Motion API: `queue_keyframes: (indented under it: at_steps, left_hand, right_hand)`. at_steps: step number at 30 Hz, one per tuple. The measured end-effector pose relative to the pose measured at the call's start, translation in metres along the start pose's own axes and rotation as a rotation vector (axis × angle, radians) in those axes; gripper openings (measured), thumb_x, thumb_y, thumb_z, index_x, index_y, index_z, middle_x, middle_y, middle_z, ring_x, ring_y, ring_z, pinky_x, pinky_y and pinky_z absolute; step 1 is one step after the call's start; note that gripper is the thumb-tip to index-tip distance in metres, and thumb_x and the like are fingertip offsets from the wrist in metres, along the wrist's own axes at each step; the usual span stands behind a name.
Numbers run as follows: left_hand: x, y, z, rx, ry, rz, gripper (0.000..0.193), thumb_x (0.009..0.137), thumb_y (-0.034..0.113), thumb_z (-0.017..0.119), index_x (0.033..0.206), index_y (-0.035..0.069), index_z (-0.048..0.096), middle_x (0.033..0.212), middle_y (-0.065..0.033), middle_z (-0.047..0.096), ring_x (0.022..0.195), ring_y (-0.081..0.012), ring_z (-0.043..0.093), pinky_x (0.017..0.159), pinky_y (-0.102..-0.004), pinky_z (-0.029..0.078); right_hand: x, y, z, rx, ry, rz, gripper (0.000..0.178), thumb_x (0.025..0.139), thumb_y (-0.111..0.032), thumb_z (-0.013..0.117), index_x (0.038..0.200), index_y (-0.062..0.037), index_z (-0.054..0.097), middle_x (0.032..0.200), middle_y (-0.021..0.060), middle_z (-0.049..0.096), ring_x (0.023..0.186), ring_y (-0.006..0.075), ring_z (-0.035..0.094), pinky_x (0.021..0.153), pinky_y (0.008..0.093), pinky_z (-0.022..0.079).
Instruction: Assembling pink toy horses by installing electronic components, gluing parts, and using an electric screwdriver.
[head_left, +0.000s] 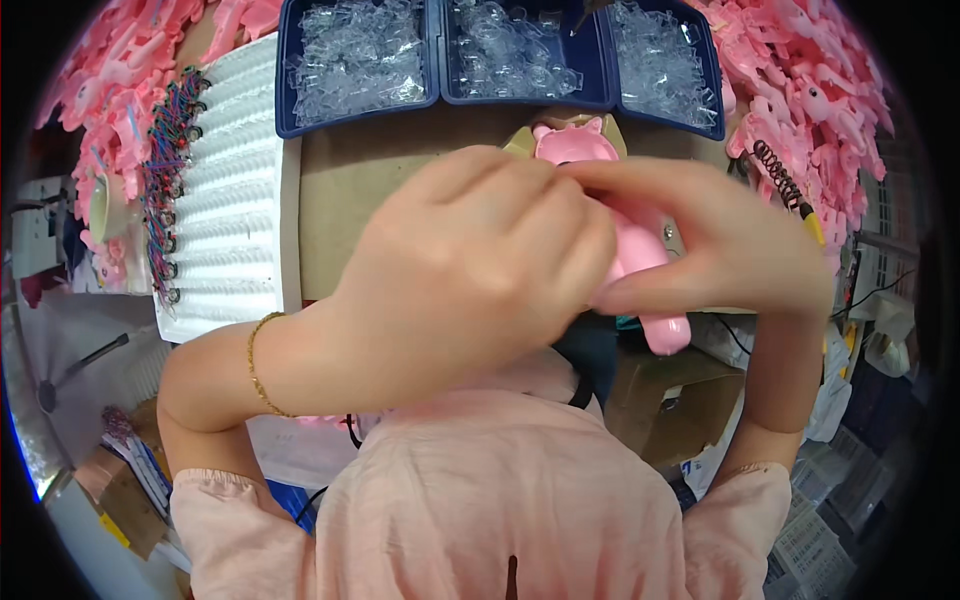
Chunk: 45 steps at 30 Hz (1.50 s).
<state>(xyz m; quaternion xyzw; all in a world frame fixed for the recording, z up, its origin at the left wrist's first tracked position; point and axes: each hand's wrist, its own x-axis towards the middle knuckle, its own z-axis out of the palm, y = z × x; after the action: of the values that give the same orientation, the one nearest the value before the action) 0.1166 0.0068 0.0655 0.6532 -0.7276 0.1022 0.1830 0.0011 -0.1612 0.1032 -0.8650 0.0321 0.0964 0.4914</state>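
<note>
My right hand [710, 235] is closed round a glossy pink plastic toy part [640, 245], thumb below and fingers above. The part's rounded end [665, 335] sticks out below the thumb, past the table's near edge. Close against it, my left hand [480, 250] is curled into a fist, its back facing up and its wrist wearing a gold bracelet [252, 365]. What the left fingers grip is hidden behind the knuckles. Just beyond both hands, a pink animal-shaped shell [578, 142] with small ears rests in a tan holder [520, 142].
Three blue bins [360, 122] of clear plastic pieces line the far side. At left lies a white ridged tray [230, 200] with wired small parts [168, 200] along its edge. Pink toy parts pile up left [100, 80] and right [815, 100]. A black coiled cord [778, 172] hangs at right.
</note>
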Motion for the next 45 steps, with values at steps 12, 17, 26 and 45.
queue_keyframes:
  at_steps: [12,17,26,45]
  left_hand:
    - [-0.047,0.003,0.065,-0.51,0.274,-0.476,0.022,0.072,0.011,0.067,0.092,0.005,0.06,0.092,-0.0068,0.06,0.08,-0.0262,0.059,0.068,-0.0363,0.047]
    - [-0.048,0.003,0.073,-0.421,0.251,-0.276,0.016,0.074,0.01,0.063,0.089,0.005,0.062,0.089,-0.0068,0.061,0.079,-0.0239,0.06,0.065,-0.0338,0.049]
    - [-0.064,0.037,0.06,-0.054,0.026,-0.266,0.041,0.076,0.027,0.061,0.11,0.003,0.059,0.117,-0.0077,0.055,0.108,-0.0197,0.05,0.088,-0.0315,0.04]
    - [-0.031,0.064,0.036,0.55,-0.449,0.161,0.04,0.075,0.017,0.053,0.111,-0.001,0.054,0.105,-0.0265,0.058,0.088,-0.026,0.052,0.069,-0.0263,0.039]
  right_hand:
    - [0.023,0.006,0.0,0.393,-0.235,0.497,0.058,0.074,-0.017,0.062,0.125,0.0007,0.043,0.09,0.0065,0.057,0.072,0.0104,0.055,0.064,0.0246,0.048]
    - [0.015,0.022,0.004,0.485,-0.235,0.415,0.064,0.073,-0.022,0.062,0.129,-0.0002,0.04,0.097,0.008,0.057,0.083,0.0119,0.056,0.073,0.0251,0.047]
    - [0.017,0.019,0.002,0.43,-0.271,0.472,0.058,0.076,-0.014,0.061,0.129,-0.0015,0.041,0.102,0.0086,0.057,0.085,0.0124,0.056,0.072,0.0252,0.048]
    - [0.028,0.018,0.001,0.146,-0.282,0.455,0.045,0.079,-0.028,0.061,0.11,0.0026,0.053,0.09,0.0084,0.061,0.079,0.0124,0.059,0.071,0.0256,0.048]
